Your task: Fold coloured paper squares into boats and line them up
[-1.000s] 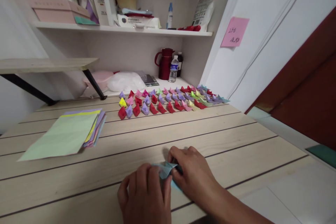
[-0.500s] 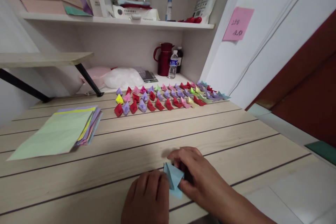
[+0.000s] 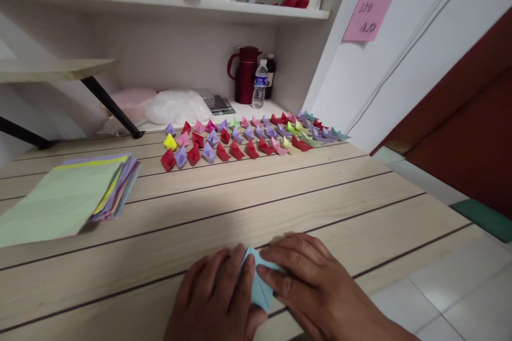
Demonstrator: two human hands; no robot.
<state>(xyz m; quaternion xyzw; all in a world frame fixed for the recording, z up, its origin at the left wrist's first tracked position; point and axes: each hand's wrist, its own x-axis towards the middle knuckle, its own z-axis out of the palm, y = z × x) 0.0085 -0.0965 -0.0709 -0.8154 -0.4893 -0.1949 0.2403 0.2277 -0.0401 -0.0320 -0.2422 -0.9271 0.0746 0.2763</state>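
Note:
A small light-blue folded paper [image 3: 258,285] lies on the wooden table [image 3: 248,197] near its front edge. My left hand [image 3: 212,298] presses on its left side with the fingers laid flat and close together. My right hand [image 3: 312,287] covers its right side, thumb and fingers pressing down on the fold. Farther back stand rows of several small folded paper boats [image 3: 248,138] in red, purple, pink, yellow and green.
A stack of coloured paper sheets [image 3: 68,197] lies at the left of the table. Behind are a red jug [image 3: 244,74], a water bottle [image 3: 260,90], a white plastic bag [image 3: 176,109] and a shelf [image 3: 168,8] with boxes. A pink sticky note [image 3: 370,10] hangs on the wall.
The blue paper, lifted and partly open half a second ago, is now pressed flat on the table under both hands. The camera has tilted down.

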